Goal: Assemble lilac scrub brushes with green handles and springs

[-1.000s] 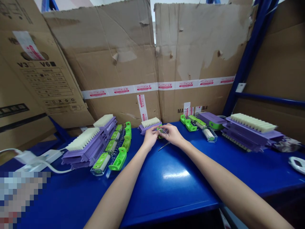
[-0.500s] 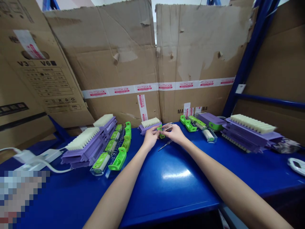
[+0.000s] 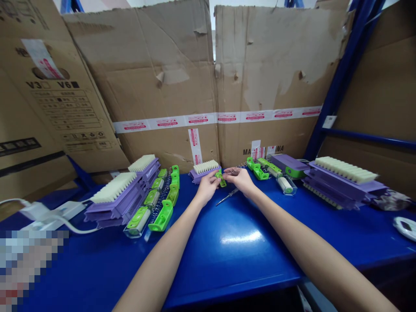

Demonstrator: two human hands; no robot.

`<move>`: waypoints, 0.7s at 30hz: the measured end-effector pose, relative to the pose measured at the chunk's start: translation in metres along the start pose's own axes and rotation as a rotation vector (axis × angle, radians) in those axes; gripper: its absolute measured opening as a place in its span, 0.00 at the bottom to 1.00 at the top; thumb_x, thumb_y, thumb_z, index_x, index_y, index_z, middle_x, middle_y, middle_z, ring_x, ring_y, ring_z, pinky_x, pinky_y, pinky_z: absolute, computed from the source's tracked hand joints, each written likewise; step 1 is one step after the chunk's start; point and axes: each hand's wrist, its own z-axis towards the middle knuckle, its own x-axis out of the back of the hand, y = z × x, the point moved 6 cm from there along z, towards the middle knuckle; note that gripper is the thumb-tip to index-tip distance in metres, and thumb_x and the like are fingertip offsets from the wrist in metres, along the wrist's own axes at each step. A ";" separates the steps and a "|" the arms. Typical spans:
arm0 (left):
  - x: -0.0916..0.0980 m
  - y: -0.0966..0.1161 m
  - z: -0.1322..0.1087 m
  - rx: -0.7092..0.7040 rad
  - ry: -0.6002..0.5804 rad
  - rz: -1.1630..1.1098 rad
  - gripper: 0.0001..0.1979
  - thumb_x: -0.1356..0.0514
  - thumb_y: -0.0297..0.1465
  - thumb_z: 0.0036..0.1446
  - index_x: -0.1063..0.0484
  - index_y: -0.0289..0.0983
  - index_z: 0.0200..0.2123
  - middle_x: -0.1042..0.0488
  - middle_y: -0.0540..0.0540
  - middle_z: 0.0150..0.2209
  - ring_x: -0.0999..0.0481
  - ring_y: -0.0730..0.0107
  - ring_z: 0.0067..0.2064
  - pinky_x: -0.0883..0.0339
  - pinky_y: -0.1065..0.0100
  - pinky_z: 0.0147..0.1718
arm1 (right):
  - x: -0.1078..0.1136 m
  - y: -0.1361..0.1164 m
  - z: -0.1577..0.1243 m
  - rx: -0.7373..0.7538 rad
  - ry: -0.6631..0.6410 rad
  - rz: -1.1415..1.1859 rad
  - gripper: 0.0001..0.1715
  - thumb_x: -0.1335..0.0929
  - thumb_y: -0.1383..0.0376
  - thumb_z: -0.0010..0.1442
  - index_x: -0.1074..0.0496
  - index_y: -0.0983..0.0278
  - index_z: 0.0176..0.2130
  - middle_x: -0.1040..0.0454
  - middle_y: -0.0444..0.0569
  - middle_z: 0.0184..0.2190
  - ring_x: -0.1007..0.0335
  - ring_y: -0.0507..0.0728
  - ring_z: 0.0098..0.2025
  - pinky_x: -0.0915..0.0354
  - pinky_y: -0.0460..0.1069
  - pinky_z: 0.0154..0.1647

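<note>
Near the middle of the blue table, my left hand [image 3: 208, 187] is closed on a small bright-green plastic piece [image 3: 221, 178], held by its left side. My right hand [image 3: 241, 180] is at the right side of that piece, with fingers pinched together; what they hold is too small to make out. A thin screwdriver-like tool [image 3: 226, 197] lies on the table just below the right hand. Right behind my left hand sits a purple brush block [image 3: 205, 168] with cream bristles. Coiled metal springs [image 3: 243, 165] show behind the right hand.
At left stand purple brush blocks [image 3: 121, 203], clear-cased green pieces [image 3: 139, 220], springs and green brackets [image 3: 162, 216]. To the right are more green brackets [image 3: 260, 170], a purple case [image 3: 287, 166] and stacked brush blocks [image 3: 344, 180]. A white power strip [image 3: 55, 214] lies far left; cardboard [image 3: 169, 86] walls the back.
My right hand has shifted slightly right, and the coil seen at its fingertips no longer shows there. The green piece shows more plainly in my left hand. The view has moved a little.
</note>
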 end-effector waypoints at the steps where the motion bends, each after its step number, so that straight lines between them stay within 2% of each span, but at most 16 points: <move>1: 0.000 0.000 0.000 -0.001 -0.001 -0.008 0.26 0.39 0.28 0.52 0.36 0.31 0.55 0.26 0.49 0.27 0.29 0.74 0.30 0.36 0.74 0.29 | 0.000 -0.001 -0.001 -0.022 -0.007 0.024 0.22 0.27 0.63 0.37 0.27 0.69 0.35 0.23 0.51 0.31 0.27 0.55 0.34 0.33 0.48 0.34; 7: 0.001 -0.001 0.000 0.017 -0.009 -0.040 0.29 0.37 0.32 0.50 0.37 0.32 0.56 0.23 0.46 0.33 0.27 0.72 0.32 0.35 0.72 0.31 | 0.002 -0.003 -0.005 -0.103 -0.056 0.101 0.21 0.27 0.65 0.39 0.28 0.69 0.36 0.23 0.50 0.30 0.27 0.53 0.33 0.34 0.45 0.32; 13: 0.000 -0.003 0.001 -0.003 -0.010 -0.010 0.29 0.36 0.31 0.49 0.35 0.31 0.55 0.26 0.49 0.27 0.29 0.74 0.29 0.36 0.72 0.30 | 0.002 -0.003 -0.008 -0.121 0.000 0.066 0.22 0.26 0.66 0.40 0.28 0.69 0.37 0.23 0.50 0.29 0.27 0.53 0.31 0.34 0.46 0.31; 21: 0.001 -0.001 0.000 -0.025 0.009 -0.052 0.28 0.35 0.35 0.47 0.33 0.32 0.52 0.26 0.49 0.27 0.29 0.73 0.28 0.36 0.72 0.28 | 0.001 0.001 -0.005 -0.148 0.015 0.193 0.19 0.25 0.69 0.37 0.29 0.67 0.33 0.23 0.47 0.26 0.27 0.53 0.30 0.32 0.47 0.35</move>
